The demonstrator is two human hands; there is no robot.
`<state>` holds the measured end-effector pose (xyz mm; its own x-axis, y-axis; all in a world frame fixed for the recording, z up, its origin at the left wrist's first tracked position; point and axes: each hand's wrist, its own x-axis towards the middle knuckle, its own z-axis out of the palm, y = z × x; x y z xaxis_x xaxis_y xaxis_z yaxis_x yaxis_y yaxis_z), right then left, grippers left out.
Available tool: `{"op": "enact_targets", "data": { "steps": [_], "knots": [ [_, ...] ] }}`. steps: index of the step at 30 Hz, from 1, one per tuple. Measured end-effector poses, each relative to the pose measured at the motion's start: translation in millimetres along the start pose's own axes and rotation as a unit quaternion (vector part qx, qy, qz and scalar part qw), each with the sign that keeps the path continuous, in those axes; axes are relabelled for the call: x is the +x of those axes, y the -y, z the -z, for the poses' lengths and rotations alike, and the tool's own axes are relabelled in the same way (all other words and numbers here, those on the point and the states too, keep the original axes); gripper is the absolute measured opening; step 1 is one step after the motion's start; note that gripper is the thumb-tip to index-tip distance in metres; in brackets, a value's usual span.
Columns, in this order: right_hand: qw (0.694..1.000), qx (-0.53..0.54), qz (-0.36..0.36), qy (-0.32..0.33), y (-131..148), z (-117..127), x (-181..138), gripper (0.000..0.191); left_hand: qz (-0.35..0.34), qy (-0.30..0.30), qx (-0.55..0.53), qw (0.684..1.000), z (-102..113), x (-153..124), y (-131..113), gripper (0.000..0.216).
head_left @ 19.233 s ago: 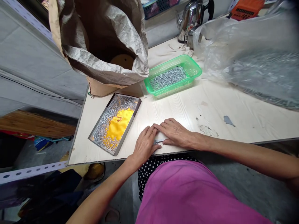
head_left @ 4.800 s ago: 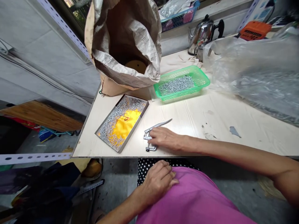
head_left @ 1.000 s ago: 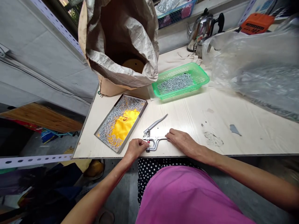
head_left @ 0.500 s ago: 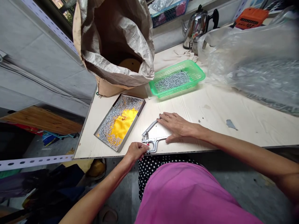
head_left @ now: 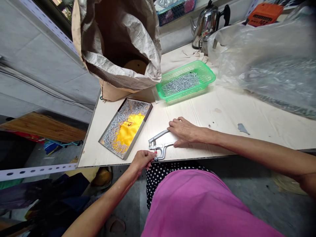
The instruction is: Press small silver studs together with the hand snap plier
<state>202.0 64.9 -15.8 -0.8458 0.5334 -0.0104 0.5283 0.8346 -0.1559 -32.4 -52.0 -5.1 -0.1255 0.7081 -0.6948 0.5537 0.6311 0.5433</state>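
Observation:
Grey metal snap pliers (head_left: 161, 144) lie on the table at its front edge, jaw to the left, with a spring between the arms. My right hand (head_left: 185, 131) is closed around the handle ends, fingers curled over the upper handle and thumb by the lower one. At the jaw, my left hand (head_left: 144, 160) pinches with thumb and forefinger; what sits between the fingertips is too small to make out. A red bit shows at the jaw beside them. Left of the pliers, a shallow tray (head_left: 137, 138) holds many small silvery metal pins (head_left: 112, 131) over a yellow bottom.
A green plastic basket (head_left: 209, 79) with more metal pins stands behind the pliers. A big open paper-and-woven sack (head_left: 116, 74) rises at the back left. At the right lies a clear plastic bag (head_left: 276, 69) of metal parts; a kettle (head_left: 207, 24) stands behind.
My right fingers have curled further, and the upper handle has come down closer to the lower one. My left hand keeps its pinch at the jaw. The view has shifted slightly.

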Motion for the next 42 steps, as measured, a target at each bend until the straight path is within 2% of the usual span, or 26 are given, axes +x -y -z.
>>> {"op": "enact_targets", "data": {
  "steps": [2,4,5,7,10,12,14,18,22,27,30,33,36,39,42],
  "knots": [
    [1.0,0.01,0.001,0.006,4.3,2.7,-3.6,0.043,-0.08,-0.087,0.095,0.988,0.3,-5.0,-1.1,0.036],
    [1.0,0.017,-0.002,0.011,8.0,3.8,-5.9,0.036,-0.194,-0.181,0.187,0.946,-1.8,-8.4,-5.7,0.031],
    [1.0,0.017,-0.004,0.011,9.5,3.5,-6.5,0.034,-0.248,-0.206,0.223,0.92,-4.1,-8.4,-9.5,0.027],
    [1.0,0.019,-0.012,0.003,11.2,1.5,-7.4,0.034,-0.338,-0.201,0.28,0.876,-10.3,-3.9,-19.6,0.027],
    [0.999,0.032,-0.019,-0.011,12.3,-2.1,-10.9,0.047,-0.417,-0.152,0.348,0.826,-19.8,12.0,-36.8,0.053],
    [0.999,0.044,-0.027,-0.013,13.2,-3.0,-15.8,0.059,-0.43,-0.117,0.383,0.809,-23.2,23.5,-46.5,0.061],
    [0.998,0.052,-0.037,-0.019,14.5,-2.6,-21.2,0.06,-0.428,-0.092,0.41,0.8,-24.0,31.9,-53.5,0.063],
    [0.995,0.08,-0.043,-0.037,14.2,-3.6,-25.4,0.033,-0.42,-0.082,0.411,0.805,-23.9,40.2,-61.4,0.05],
    [0.992,0.11,-0.062,-0.015,10.2,-11.9,-17.6,0.01,-0.416,-0.089,0.371,0.826,-28.0,45.1,-63.9,0.025],
    [0.991,0.105,-0.084,0.0,9.9,-17.5,-10.6,0.013,-0.403,-0.103,0.379,0.827,-31.4,45.7,-66.4,0.017],
    [0.993,0.102,-0.059,-0.018,1.7,-11.1,-11.1,0.012,-0.399,-0.129,0.388,0.821,-32.8,42.1,-64.3,0.027],
    [0.994,0.11,-0.002,-0.011,-16.0,-3.9,-10.2,0.035,-0.408,-0.175,0.371,0.816,-41.6,34.8,-54.0,0.046],
    [0.995,0.102,-0.001,-0.004,-30.2,-4.2,-6.0,0.029,-0.443,-0.203,0.345,0.802,-61.0,23.5,-39.0,0.051],
    [0.997,0.066,-0.033,-0.033,-34.0,-11.1,1.3,0.017,-0.474,-0.182,0.322,0.799,-83.0,11.8,-28.5,0.055],
    [0.998,0.03,-0.028,-0.042,-38.0,-14.0,12.6,0.011,-0.482,-0.141,0.3,0.811,-96.4,4.7,-25.6,0.054]
  ]
}}
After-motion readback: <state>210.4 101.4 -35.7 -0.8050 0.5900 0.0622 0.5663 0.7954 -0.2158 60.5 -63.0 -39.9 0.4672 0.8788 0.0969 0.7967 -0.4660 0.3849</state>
